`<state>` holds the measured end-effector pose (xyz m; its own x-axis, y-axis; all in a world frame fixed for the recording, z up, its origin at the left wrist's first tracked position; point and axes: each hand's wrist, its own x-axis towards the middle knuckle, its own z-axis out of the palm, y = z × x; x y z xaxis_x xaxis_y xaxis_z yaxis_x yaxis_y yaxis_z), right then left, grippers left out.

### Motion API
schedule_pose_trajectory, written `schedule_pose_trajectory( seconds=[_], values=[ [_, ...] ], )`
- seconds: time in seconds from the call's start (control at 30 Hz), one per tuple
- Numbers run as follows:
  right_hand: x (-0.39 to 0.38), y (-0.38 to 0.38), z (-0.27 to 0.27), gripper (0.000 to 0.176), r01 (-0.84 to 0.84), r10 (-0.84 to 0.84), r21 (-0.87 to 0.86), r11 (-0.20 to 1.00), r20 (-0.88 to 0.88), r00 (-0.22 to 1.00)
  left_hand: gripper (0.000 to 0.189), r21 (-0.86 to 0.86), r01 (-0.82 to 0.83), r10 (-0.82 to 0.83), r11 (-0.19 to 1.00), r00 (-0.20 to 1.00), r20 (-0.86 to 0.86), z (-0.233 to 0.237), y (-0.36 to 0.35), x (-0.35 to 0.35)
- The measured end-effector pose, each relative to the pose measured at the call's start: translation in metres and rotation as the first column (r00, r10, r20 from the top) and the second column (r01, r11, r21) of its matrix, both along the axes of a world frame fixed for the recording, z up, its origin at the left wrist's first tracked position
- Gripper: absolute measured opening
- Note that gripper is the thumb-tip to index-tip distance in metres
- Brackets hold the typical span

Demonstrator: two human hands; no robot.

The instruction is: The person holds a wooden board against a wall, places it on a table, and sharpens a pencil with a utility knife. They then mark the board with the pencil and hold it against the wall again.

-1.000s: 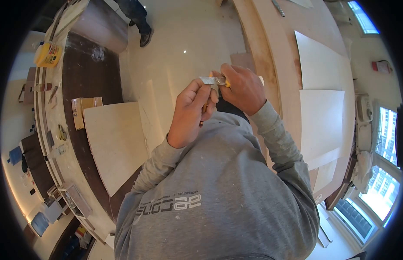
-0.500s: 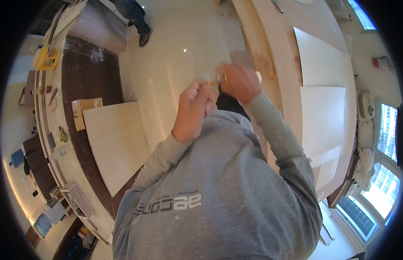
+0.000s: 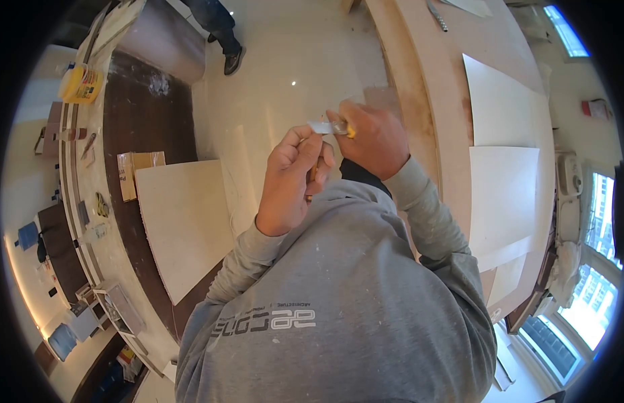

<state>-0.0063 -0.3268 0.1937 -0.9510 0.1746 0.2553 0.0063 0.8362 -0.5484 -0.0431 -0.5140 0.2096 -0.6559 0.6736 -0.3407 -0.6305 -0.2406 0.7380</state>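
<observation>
In front of my chest, my right hand is closed around a utility knife with a yellow part at its grip. Its pale blade points left and lies at the fingertips of my left hand. Those fingers are wrapped round a thin yellowish pencil, whose lower end shows below the palm. The pencil's upper tip is hidden behind the blade and fingers.
To the right, a wooden worktop bears white sheets and a metal tool. At left, a pale board leans by a cardboard piece; a yellow tub stands above. Another person's shoe is at the top.
My right hand has turned, and the knife blade now shows clearly across my left fingertips instead of being blurred. My left hand has tilted slightly, exposing more of the pencil. The view has shifted a little.
</observation>
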Motion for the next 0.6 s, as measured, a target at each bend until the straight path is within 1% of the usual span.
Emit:
schedule_pose_trajectory(
  seconds=[0.13, 0.2, 0.33, 0.43, 0.47, 0.5, 0.57, 0.6],
  values=[
    [-0.002, -0.004, 0.000, 0.014, -0.048, 0.049, 0.024, 0.999, -0.013, 0.999, 0.017, 0.019, -0.018, 0.018, 1.000, 0.999, -0.030, 0.001, 0.000, 0.001],
    [-0.003, -0.006, 0.004, 0.014, -0.057, 0.056, 0.050, 0.997, 0.011, 0.998, 0.017, 0.021, -0.013, 0.013, 1.000, 0.999, -0.035, 0.000, -0.003, 0.000],
    [-0.004, -0.006, 0.002, 0.012, -0.088, 0.088, 0.093, 0.992, 0.002, 0.996, 0.018, -0.013, -0.020, 0.019, 1.000, 0.999, -0.027, 0.000, -0.005, 0.002],
    [-0.009, 0.001, -0.012, 0.012, -0.104, 0.108, 0.163, 0.981, -0.020, 0.994, 0.022, -0.047, -0.010, 0.009, 0.999, 1.000, -0.025, -0.003, -0.007, 0.004],
    [-0.020, 0.020, -0.041, 0.012, 0.006, -0.027, 0.222, 0.975, 0.091, 0.996, 0.023, -0.068, -0.012, 0.010, 0.998, 1.000, -0.021, -0.003, -0.007, 0.005],
    [-0.028, 0.044, -0.070, 0.012, 0.108, -0.168, 0.293, 0.950, 0.189, 0.967, 0.024, -0.087, -0.012, 0.011, 0.996, 1.000, -0.018, -0.002, -0.007, 0.006],
    [-0.018, 0.085, -0.079, 0.013, 0.213, -0.260, 0.285, 0.935, 0.140, 0.955, 0.025, -0.077, -0.006, 0.007, 0.997, 1.000, 0.008, 0.005, -0.013, 0.015],
    [-0.026, 0.098, -0.078, 0.013, 0.252, -0.290, 0.279, 0.927, 0.105, 0.951, 0.025, -0.068, -0.020, 0.021, 0.998, 1.000, 0.012, 0.006, -0.013, 0.013]
  ],
)
